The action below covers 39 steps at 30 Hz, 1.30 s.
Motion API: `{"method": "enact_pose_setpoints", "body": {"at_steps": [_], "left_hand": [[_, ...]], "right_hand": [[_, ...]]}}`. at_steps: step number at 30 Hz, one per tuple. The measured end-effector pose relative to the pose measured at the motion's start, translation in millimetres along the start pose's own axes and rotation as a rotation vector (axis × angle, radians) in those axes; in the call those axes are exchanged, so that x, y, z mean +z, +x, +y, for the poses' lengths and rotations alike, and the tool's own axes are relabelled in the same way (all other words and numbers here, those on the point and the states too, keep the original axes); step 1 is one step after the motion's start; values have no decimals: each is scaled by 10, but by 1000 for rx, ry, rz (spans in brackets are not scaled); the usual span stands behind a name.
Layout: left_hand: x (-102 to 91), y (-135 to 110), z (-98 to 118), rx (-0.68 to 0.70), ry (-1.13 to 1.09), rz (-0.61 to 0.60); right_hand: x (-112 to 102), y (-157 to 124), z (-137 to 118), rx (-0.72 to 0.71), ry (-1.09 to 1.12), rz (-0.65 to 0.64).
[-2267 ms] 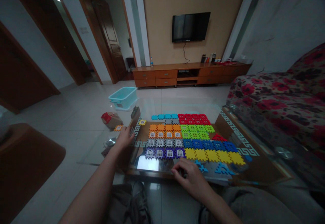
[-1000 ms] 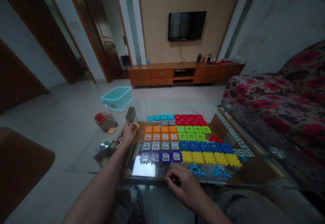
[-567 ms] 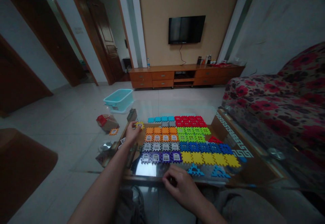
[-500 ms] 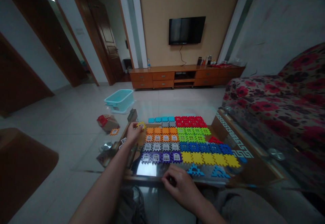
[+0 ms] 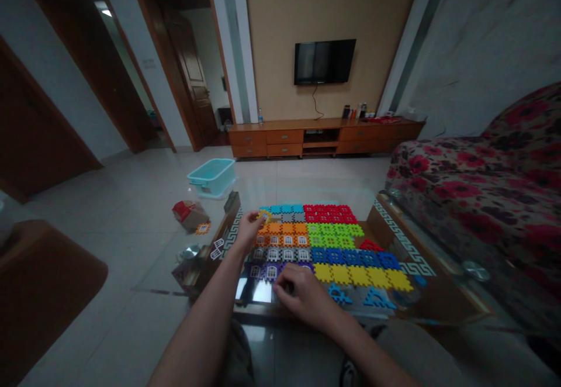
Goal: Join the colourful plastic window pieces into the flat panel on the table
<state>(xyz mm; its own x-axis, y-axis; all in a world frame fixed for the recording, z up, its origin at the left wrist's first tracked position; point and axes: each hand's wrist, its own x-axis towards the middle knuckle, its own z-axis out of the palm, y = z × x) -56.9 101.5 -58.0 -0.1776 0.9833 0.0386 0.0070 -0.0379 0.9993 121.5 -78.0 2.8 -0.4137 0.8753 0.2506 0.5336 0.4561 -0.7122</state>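
Note:
A mat of interlocked plastic tiles (image 5: pixel 324 241) lies on a glass coffee table (image 5: pixel 397 223), in rows of cyan, grey, red, orange, green, blue, purple and yellow. My left hand (image 5: pixel 249 230) pinches a yellow window tile (image 5: pixel 264 216) just above the mat's far left corner, by the orange row. My right hand (image 5: pixel 302 293) rests curled on the near edge of the mat, over the purple window tiles (image 5: pixel 263 270); what it holds, if anything, is hidden. Two loose blue triangle tiles (image 5: pixel 366 297) lie near the table's front edge.
A white window tile (image 5: pixel 217 249) lies at the table's left edge, an orange one (image 5: pixel 202 228) on the floor beside a red-and-brown box (image 5: pixel 189 214). A teal plastic tub (image 5: pixel 212 175) stands farther off. A floral sofa (image 5: pixel 482 182) fills the right. A TV cabinet (image 5: pixel 324 135) lines the far wall.
My left hand picked up the yellow window tile from the table's left corner and carried it right, to the mat's far left corner. My right hand slid forward onto the purple tiles.

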Motion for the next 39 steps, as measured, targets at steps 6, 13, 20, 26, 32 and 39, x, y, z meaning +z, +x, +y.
{"method": "enact_pose_setpoints", "body": {"at_steps": [6,13,20,26,32,39], "left_hand": [[199,61,-43,-40,-23,36],[379,162,-86,-54,93,33],[349,370,-183,-23,365,92],[314,517,-227,2,582,110],[336,557,-239,-49,680,91],[349,486,-199,-133,777,109]], "right_hand": [[18,104,-191,-32,-177,-278],[279,195,-303,26,-534,-727],[715,161,-168,69,-608,-846],[1114,110,17,115,-635,-814],[1109,121,46,115,-601,-840],[1013,121,0,118,-593,-845]]}}
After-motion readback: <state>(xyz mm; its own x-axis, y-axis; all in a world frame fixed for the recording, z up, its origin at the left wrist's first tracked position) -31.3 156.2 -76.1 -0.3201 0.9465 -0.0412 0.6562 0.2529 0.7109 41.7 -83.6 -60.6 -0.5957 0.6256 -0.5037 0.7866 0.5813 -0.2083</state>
